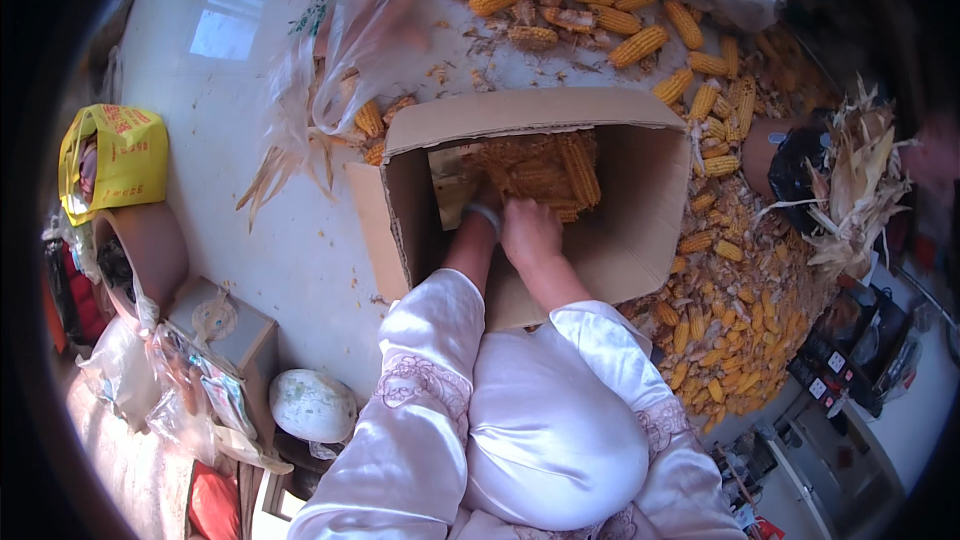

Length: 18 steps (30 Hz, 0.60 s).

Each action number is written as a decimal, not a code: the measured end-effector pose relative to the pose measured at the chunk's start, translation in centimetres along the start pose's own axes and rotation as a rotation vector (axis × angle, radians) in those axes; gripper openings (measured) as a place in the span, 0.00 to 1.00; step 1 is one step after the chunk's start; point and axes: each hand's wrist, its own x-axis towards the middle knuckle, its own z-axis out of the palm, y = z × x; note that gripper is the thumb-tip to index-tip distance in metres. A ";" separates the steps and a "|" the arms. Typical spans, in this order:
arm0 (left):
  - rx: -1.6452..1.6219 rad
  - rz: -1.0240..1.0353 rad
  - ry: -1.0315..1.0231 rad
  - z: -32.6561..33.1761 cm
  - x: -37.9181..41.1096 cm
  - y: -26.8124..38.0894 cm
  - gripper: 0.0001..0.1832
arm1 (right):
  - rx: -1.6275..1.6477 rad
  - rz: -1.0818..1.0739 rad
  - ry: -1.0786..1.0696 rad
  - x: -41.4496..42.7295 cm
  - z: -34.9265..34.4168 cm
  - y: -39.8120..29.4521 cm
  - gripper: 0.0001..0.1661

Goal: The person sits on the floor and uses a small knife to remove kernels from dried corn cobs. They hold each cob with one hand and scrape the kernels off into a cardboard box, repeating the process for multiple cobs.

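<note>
Both my hands reach down into an open cardboard box (pixel 534 116) that stands before me on the floor. Inside lie yellow corn cobs (pixel 579 169) and darker yellow corn deeper in the shadow. My right hand (pixel 531 229) is over the corn, back of the hand up and fingers curled down out of sight. Beside it, my left hand (pixel 487 199) is deeper in the box, with a pale bracelet (pixel 482 217) at the wrist. Shadow and the right hand hide its fingers, so what either hand grips cannot be seen.
Loose corn cobs (pixel 637 46) lie scattered beyond the box, and a large heap of corn (pixel 720 345) spreads to its right. Dry husks (pixel 862 180) top a dark bag. On the left are a plastic bag (pixel 352 67), a yellow bag (pixel 124 157) and a pale gourd (pixel 312 405).
</note>
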 end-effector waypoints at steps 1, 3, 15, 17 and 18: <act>-0.001 0.004 -0.003 -0.1 0.2 -0.3 0.30 | 0.007 0.006 -0.024 0.3 0.0 0.3 0.08; 0.000 0.011 -0.031 -0.6 0.7 -0.6 0.30 | 0.022 0.016 -0.067 0.9 0.1 0.7 0.08; 0.031 0.041 -0.122 -1.7 2.2 -0.8 0.32 | 0.004 0.018 -0.096 0.4 0.1 -0.3 0.08; 0.045 0.023 -0.098 -1.5 0.9 -0.6 0.32 | 0.031 0.043 -0.066 0.4 1.7 0.2 0.09; 0.050 0.031 -0.096 -1.1 1.3 0.2 0.32 | 0.057 0.046 -0.066 2.0 1.7 0.5 0.09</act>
